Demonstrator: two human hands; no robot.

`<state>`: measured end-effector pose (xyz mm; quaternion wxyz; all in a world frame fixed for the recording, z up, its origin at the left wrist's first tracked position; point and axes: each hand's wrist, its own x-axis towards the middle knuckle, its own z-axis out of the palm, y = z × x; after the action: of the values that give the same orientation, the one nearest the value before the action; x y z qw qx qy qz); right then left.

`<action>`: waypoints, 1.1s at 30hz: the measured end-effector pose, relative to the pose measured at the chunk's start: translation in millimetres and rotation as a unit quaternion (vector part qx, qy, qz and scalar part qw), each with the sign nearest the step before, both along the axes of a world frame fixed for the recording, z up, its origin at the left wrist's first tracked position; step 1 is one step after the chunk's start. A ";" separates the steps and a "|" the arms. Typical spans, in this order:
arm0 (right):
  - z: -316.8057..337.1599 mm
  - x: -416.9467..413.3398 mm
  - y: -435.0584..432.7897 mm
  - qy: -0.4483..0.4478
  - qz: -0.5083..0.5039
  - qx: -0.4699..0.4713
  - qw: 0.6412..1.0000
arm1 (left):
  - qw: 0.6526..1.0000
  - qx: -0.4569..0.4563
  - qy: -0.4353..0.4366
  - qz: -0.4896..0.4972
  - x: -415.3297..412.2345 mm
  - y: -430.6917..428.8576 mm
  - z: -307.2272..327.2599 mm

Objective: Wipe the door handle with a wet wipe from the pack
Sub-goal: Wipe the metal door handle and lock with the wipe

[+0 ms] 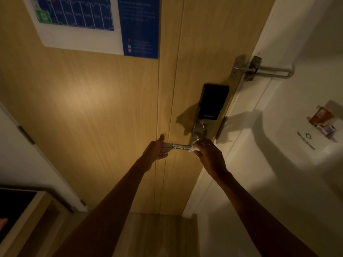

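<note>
A silver lever door handle sticks out to the left from a metal smart lock plate on the wooden door. My left hand grips the free end of the lever. My right hand presses a white wet wipe around the lever's base, close to the lock plate. The wipe is crumpled and mostly hidden under my fingers. No wipe pack is in view.
A black lock housing sits above the handle. A metal swing-bar guard bridges door and white frame. A blue and white evacuation plan hangs higher up. A wall key-card holder is at right; a dark cabinet at lower left.
</note>
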<state>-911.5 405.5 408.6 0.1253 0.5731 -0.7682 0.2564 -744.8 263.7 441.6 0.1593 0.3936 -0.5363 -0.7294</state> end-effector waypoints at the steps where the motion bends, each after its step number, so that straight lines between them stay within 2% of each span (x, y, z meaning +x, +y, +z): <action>1: -2.3 -0.6 -2.7 0.018 0.001 0.005 1.000 | 1.000 0.002 0.002 0.003 0.6 0.2 -0.4; 7: -16.6 6.1 -19.7 0.067 0.009 0.022 0.997 | 1.000 -0.010 0.000 -0.009 1.1 -4.2 -5.4; 25: -2.6 16.5 -11.5 0.033 0.035 -0.038 0.998 | 0.998 -0.031 -0.006 -0.056 10.7 -9.3 -4.7; 33: -11.9 31.2 -29.2 0.025 0.025 -0.002 0.999 | 0.998 -0.024 0.006 -0.066 13.0 -10.7 -7.1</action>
<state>-880.3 376.3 396.7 0.1389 0.5980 -0.7499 0.2463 -731.8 253.0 434.4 0.1234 0.3497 -0.5771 -0.7276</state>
